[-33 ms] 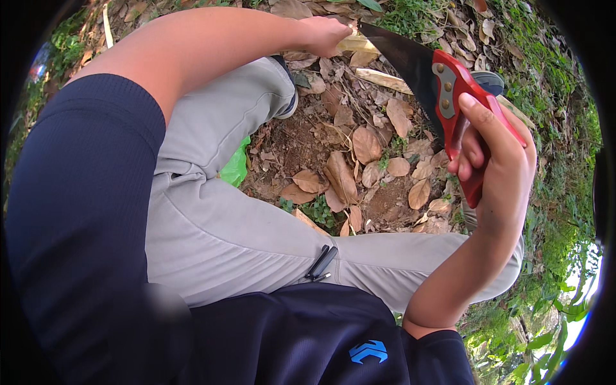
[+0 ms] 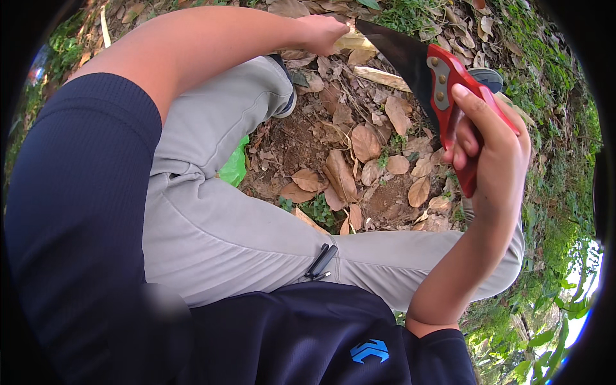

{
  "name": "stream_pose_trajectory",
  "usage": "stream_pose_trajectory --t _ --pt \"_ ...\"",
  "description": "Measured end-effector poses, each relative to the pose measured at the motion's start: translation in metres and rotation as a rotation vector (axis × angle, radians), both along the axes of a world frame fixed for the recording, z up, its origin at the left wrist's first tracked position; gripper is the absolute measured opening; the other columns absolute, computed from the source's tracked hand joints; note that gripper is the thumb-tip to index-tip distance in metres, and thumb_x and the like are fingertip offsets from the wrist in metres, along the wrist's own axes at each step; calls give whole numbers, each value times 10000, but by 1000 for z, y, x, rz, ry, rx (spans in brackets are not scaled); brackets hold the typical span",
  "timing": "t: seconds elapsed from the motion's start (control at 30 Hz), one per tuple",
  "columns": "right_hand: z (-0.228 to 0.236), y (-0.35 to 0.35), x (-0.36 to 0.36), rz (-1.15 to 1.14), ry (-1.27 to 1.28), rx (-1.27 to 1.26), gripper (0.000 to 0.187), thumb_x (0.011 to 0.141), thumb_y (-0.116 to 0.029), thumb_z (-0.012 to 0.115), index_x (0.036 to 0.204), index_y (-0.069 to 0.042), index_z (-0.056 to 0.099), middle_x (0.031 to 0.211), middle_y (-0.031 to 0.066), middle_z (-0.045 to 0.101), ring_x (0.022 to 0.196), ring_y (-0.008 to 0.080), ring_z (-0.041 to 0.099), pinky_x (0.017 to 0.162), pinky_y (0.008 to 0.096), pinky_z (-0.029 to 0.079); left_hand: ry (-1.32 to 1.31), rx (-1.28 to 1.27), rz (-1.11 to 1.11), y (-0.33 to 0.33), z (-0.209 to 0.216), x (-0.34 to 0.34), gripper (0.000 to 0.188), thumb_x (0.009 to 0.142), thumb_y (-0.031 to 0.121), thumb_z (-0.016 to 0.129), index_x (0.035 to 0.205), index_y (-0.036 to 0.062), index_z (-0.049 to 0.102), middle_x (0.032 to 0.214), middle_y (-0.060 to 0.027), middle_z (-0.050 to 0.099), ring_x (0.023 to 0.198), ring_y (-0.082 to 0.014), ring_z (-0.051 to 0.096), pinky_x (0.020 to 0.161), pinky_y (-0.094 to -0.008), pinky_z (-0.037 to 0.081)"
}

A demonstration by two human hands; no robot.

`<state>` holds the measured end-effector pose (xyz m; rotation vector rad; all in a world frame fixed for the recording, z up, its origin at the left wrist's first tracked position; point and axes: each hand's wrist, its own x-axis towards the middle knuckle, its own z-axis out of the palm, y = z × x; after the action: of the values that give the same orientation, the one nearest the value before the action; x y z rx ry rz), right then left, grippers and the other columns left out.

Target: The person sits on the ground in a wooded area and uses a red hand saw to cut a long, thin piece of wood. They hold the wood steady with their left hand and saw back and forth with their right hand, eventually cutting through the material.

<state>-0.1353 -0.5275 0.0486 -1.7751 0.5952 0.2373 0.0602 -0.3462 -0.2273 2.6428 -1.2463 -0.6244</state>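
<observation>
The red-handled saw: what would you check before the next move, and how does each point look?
1. Right hand has a closed grip around the red handle: ok.
2. Left hand well clear of the blade: not ok; the tip looks close to the fingers.
3. Left hand firmly holding the pale wood strip: cannot tell; the fingers hide it.
4. Grey trousers clear of the blade: ok, apart in view.

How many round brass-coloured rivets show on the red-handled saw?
3, all on the grey plate of the red-handled saw: upper rivet, middle rivet, lower rivet. The right hand may hide others.
</observation>
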Motion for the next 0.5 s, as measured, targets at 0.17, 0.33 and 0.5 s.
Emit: stream_pose_trajectory --t 0.17,0.33,0.5 --pt "-61 3 10 -89 -98 128 252 940 -178 658 749 -23 601 559 -13 488 449 93 490 460 255 415 54 2 15 -1 -6 5 465 837 232 731 1239 49 584 1045 -210 719 990 -390 697 823 -489 568" --pt "-77 16 -35 -88 -100 82 202 955 -144 676 812 -19 608 612 -20 535 470 70 501 458 244 407 64 -4 19 -1 -7 4 472 828 210 720 1255 57 587 1050 -205 719 996 -386 695 845 -486 563" --pt "-95 32 -108 -90 -171 52 155 981 -117 668 884 -16 601 635 -22 548 498 58 527 487 237 433 50 18 29 -1 -6 2 477 812 179 703 1258 52 589 1045 -207 719 995 -381 697 842 -480 562"
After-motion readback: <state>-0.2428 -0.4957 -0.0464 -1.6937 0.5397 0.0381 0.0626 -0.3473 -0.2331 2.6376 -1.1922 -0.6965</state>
